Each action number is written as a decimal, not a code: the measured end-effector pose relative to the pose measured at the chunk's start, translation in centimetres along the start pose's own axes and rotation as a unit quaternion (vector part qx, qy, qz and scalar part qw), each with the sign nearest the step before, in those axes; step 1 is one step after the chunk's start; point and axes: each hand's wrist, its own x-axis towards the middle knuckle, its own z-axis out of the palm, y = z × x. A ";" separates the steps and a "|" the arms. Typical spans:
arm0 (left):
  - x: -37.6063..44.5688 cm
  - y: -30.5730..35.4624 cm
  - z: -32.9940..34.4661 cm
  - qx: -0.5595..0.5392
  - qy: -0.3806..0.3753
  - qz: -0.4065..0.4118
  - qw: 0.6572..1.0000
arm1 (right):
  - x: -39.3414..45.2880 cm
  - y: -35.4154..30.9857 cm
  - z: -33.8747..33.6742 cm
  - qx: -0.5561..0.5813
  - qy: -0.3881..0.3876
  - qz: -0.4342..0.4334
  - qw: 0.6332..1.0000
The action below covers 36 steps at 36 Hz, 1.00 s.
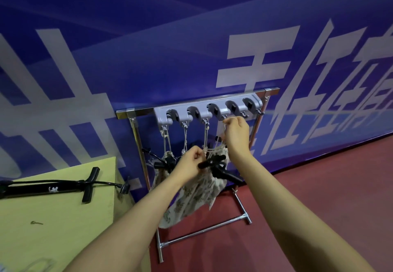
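Right hand pinches the drawstring cord at hook 4 of the grey 5-slot holder, centre frame. Left hand grips the patterned bag neck below (black pump handle pokes out).

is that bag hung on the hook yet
Cannot tell: the right hand pinches the cord at the hook, hiding that spot; the left hand holds the bag.

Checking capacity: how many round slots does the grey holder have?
5, in one row across the grey holder: far-left slot, second, middle, fourth, far right. None seems hidden; the right hand pinches a cord below the fourth.
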 end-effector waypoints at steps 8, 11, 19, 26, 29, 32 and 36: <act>0.4 -0.4 0.3 0.158 -0.015 0.039 0.987 | 0.5 1.7 0.7 -0.023 -0.007 0.060 0.998; 1.2 -0.3 0.3 0.155 -0.008 0.031 0.987 | 1.1 2.3 0.3 0.006 -0.017 0.089 0.996; 3.7 0.5 3.3 0.120 -0.054 0.041 0.990 | 3.9 4.4 -2.2 -0.058 -0.043 0.115 0.991; 6.3 1.4 6.2 0.118 -0.051 0.048 0.991 | 6.0 7.5 -5.0 -0.088 -0.167 0.128 0.974; 7.5 1.4 7.2 0.108 -0.044 0.027 0.993 | 7.2 8.4 -6.6 -0.181 -0.228 0.114 0.950; 8.9 1.7 8.6 0.103 -0.038 0.007 0.994 | 8.6 8.7 -8.1 -0.255 -0.241 0.112 0.930; 10.3 2.7 10.7 0.112 -0.056 0.012 0.992 | 10.1 7.8 -10.1 -0.289 -0.163 0.110 0.937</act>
